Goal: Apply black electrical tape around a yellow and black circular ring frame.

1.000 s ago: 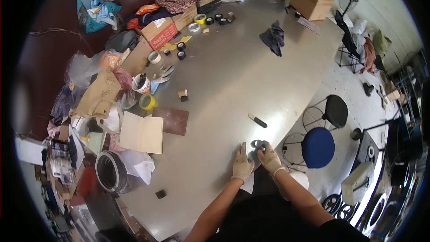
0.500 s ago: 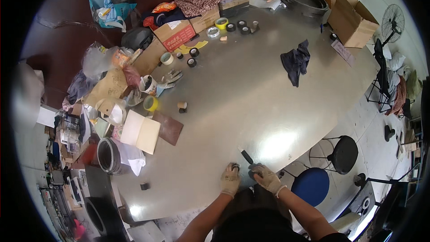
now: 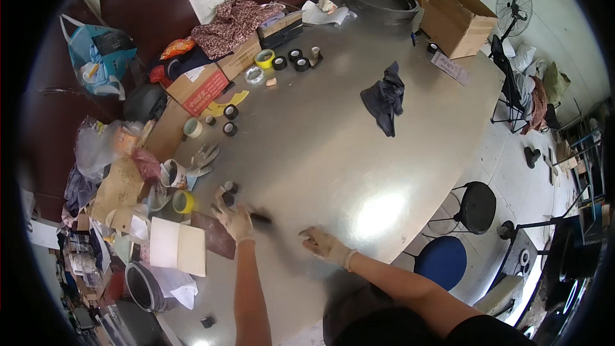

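Note:
My left hand [image 3: 235,223], in a pale work glove, reaches over the left part of the metal table [image 3: 307,154]. Its fingers are spread, close to a small dark roll [image 3: 230,186] and a black piece [image 3: 228,199]; whether they touch these I cannot tell. Just right of that hand lies a short black bar-shaped thing [image 3: 261,218], like a knife handle, partly hidden by the hand. My right hand [image 3: 328,247], gloved too, hovers above the table nearer to me. Its fingers are loosely bent and apart, with nothing visible in them.
A yellow tape roll [image 3: 183,202], an open notebook [image 3: 178,245] and a brown sheet [image 3: 213,234] lie at the left. Several tape rolls [image 3: 279,63] stand farther back. A dark cloth [image 3: 386,98] lies toward the right. Stools [image 3: 440,263] stand beyond the right edge.
Both hands have parted from their place together at the near edge. My left hand has reached forward and left; my right no longer holds the black-handled knife. The view has shifted.

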Tool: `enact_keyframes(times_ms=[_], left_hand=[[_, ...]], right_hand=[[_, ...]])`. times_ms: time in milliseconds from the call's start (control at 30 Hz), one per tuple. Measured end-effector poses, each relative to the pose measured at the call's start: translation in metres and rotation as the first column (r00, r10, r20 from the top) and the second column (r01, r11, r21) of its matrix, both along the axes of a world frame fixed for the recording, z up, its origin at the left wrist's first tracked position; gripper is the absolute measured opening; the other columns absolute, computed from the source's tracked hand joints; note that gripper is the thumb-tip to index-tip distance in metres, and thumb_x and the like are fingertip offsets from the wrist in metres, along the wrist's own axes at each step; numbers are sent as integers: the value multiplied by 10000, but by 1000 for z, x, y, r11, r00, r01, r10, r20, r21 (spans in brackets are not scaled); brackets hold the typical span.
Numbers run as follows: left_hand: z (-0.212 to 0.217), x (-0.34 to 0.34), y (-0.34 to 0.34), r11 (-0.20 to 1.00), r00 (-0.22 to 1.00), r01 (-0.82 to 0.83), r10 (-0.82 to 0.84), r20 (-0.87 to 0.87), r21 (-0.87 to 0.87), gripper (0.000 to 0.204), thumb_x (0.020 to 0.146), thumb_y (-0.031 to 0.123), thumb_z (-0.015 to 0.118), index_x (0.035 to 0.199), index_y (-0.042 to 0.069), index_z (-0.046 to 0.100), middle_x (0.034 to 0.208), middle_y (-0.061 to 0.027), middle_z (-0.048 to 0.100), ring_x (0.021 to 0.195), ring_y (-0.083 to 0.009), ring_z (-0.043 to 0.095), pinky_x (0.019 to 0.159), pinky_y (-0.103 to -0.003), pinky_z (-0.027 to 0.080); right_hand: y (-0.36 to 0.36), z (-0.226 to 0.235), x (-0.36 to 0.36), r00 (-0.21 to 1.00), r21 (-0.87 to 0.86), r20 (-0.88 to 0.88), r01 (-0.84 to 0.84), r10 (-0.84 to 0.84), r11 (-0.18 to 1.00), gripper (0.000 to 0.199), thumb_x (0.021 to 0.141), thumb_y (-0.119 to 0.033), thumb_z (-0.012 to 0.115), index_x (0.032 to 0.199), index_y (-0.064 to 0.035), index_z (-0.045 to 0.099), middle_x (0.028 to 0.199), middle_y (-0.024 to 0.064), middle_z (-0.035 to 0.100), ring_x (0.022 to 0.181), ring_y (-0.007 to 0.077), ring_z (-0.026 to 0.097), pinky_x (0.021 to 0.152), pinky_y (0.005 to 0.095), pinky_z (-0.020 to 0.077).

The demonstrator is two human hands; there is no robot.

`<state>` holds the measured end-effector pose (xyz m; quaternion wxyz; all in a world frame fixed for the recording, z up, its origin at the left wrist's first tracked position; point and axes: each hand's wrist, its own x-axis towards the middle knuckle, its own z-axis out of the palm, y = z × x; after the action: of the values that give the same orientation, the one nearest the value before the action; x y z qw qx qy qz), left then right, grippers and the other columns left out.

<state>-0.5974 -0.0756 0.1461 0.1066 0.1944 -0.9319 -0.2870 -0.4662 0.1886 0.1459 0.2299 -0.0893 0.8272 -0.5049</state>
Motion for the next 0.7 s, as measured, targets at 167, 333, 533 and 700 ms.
enact_keyframes(times_ms=[167,333,533,700], left_hand=[[-16,126,106,882,887,455,-437,147,-125,674,933,331,644,1499,59,397,1585,-268,305,1478,-467,258,1198,-612,226],[-55,107,117,831,860,508,-474,190,-227,628,933,347,643,1452,70,426,1551,-228,368,1481,-436,266,1186,-640,201],[-58,-36,113,976,983,174,-165,78,-134,567,989,268,595,1486,60,420,1565,-209,373,1464,-402,327,1181,-579,293],[-41,-74,295,956,947,290,-294,-128,-47,600,1011,371,560,1495,41,428,1563,-275,350,1460,-463,315,1172,-560,330]], right_hand=[[85,22,54,995,-36,94,42,-38,998,336,1021,-278,551,1271,-63,616,1256,162,612,1060,326,646,980,412,505],[183,38,76,989,243,99,80,-107,967,280,985,-166,575,1240,-75,648,1281,141,626,1180,288,618,1003,404,496],[309,44,20,968,305,-114,248,-224,920,370,934,-215,662,1279,-83,658,1294,137,651,1223,319,599,1077,411,472],[458,19,-121,810,228,-338,565,-480,793,390,921,-218,656,1263,-29,649,1296,195,638,1222,376,587,1088,448,458]])
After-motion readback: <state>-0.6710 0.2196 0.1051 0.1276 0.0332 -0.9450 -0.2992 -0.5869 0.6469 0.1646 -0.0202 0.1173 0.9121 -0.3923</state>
